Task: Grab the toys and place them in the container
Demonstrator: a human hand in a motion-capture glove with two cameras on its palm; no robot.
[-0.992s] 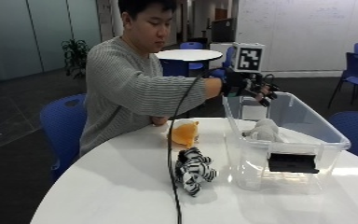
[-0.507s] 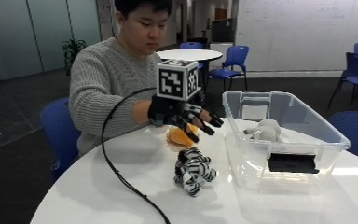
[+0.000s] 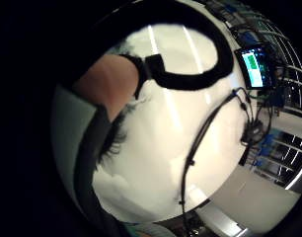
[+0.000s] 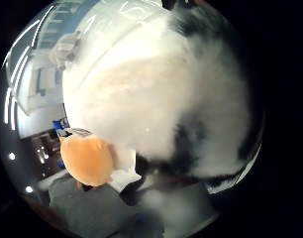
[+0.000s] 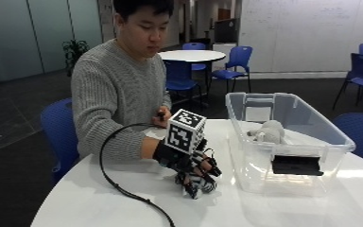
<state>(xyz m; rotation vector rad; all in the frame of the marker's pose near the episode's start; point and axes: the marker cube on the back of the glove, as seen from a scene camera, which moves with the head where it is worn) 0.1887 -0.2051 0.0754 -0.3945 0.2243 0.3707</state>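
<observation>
On the round white table (image 5: 106, 203), just beside the clear plastic container (image 5: 332, 137), the gloved right hand (image 5: 191, 163) is down over the black-and-white striped plush toy (image 5: 197, 184), fingers curled round it. Thumb-side palm view: the striped fur (image 4: 191, 99) fills the frame, close to the palm; an orange plush toy (image 4: 87, 159) lies just beside it. A grey plush toy (image 5: 268, 131) lies inside the container.
</observation>
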